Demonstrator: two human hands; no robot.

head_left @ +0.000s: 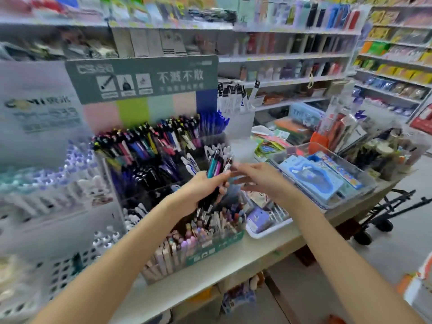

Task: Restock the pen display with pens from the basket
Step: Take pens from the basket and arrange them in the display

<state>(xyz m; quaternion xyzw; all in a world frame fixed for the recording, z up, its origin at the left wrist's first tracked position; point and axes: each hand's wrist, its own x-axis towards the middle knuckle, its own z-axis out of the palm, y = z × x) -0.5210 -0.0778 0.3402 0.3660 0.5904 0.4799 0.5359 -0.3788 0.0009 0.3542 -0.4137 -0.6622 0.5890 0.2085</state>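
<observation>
My left hand point(205, 190) grips a bundle of pens point(216, 167), teal, pink and black, held upright in front of the tiered pen display point(152, 146). My right hand point(259, 181) hovers just right of the bundle with its fingers spread and blurred, its fingertips close to the pens. The display stands on the counter under a grey-green sign point(142, 78), and its clear compartments hold many dark, blue and pastel pens. A white basket point(268, 230) with small packets lies on the counter below my right hand.
A clear tray point(350, 167) of blue packaged stationery sits to the right on the counter point(233, 260). White perforated bins point(58, 272) stand at the left. Stocked shelves fill the background. A black trolley point(385, 211) stands on the floor at the right.
</observation>
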